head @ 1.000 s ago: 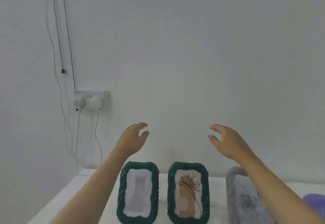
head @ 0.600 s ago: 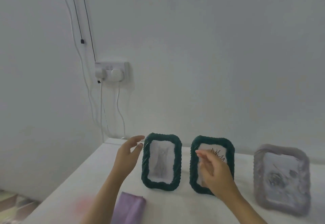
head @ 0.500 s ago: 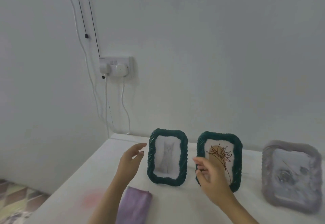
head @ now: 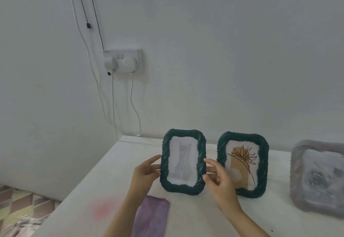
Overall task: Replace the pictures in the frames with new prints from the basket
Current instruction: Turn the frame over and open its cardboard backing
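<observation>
Our left hand (head: 147, 171) and right hand (head: 221, 182) pinch the side edges of the cat frame (head: 183, 160), upright on the bench (head: 115, 171), left of the flower frame (head: 243, 164) and grey frame (head: 318, 181). Nothing looks swapped: we judge all three replacements remain.

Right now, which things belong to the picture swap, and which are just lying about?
Job: cat frame, held at its sides by left hand and right hand; flower frame; grey frame.
Lying about: purple cloth; wall socket with cables.
</observation>
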`<action>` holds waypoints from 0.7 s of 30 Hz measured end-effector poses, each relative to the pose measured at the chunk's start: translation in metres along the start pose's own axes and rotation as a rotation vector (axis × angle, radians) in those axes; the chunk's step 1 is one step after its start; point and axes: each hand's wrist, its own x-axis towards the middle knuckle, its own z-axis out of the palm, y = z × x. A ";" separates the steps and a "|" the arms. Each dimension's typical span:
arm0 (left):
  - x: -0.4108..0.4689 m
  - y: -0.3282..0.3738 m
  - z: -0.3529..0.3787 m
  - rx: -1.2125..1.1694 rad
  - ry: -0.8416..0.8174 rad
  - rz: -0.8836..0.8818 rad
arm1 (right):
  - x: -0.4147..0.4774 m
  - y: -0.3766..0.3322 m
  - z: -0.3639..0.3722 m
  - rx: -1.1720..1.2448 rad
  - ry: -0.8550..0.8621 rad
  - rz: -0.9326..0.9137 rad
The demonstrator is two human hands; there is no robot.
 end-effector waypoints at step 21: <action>-0.086 0.063 0.096 0.171 -0.299 0.241 | -0.094 -0.087 -0.110 0.028 0.166 -0.147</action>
